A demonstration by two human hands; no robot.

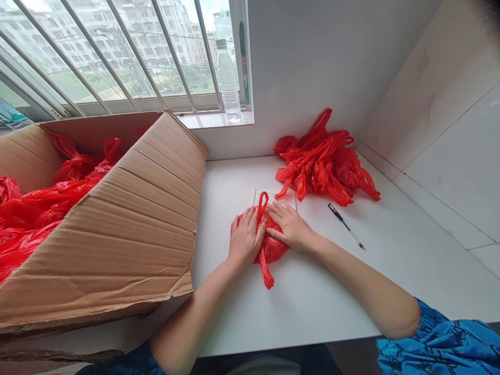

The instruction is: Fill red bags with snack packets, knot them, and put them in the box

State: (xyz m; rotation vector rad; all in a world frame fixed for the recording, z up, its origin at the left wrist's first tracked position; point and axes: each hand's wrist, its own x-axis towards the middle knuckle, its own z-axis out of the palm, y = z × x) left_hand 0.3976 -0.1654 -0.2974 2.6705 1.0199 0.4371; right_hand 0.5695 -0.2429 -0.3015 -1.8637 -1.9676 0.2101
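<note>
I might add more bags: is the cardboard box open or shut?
Open: red bags show uncovered inside the cardboard box.

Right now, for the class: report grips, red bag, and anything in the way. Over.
Left grip and right grip open, palms down on red bag. One handle loop pointing away from the person. Pen and cardboard box aside, not blocking.

Single head-worn cam, abv near edge of white tabletop [304, 302]. Faces fwd & down, fairly close: near edge low in view, far edge abt mid-ht, barred window [121, 57] upper L.
</note>
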